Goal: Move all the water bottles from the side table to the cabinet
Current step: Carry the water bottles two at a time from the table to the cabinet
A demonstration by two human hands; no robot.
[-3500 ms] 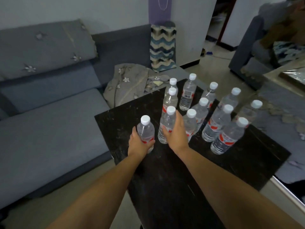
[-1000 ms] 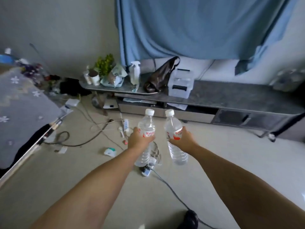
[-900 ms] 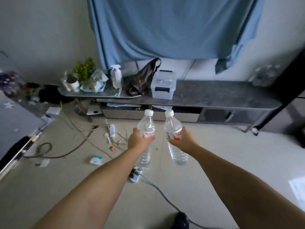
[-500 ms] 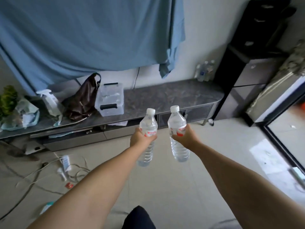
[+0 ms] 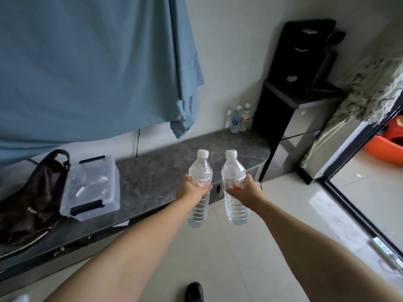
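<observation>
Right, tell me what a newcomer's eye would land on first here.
First, the two clear water bottles held upright mid-frame, one in the left hand and one in the right hand, over the pale floor. Behind them runs the long grey marble-topped cabinet, with three more bottles at its far end. A big blue curtain fills the upper left.

5 water bottles point(image 5: 200, 184), 2 hands point(image 5: 190, 188), 1 bag point(image 5: 32, 199), 1 plastic box point(image 5: 91, 188), 1 shoe point(image 5: 194, 291).
</observation>
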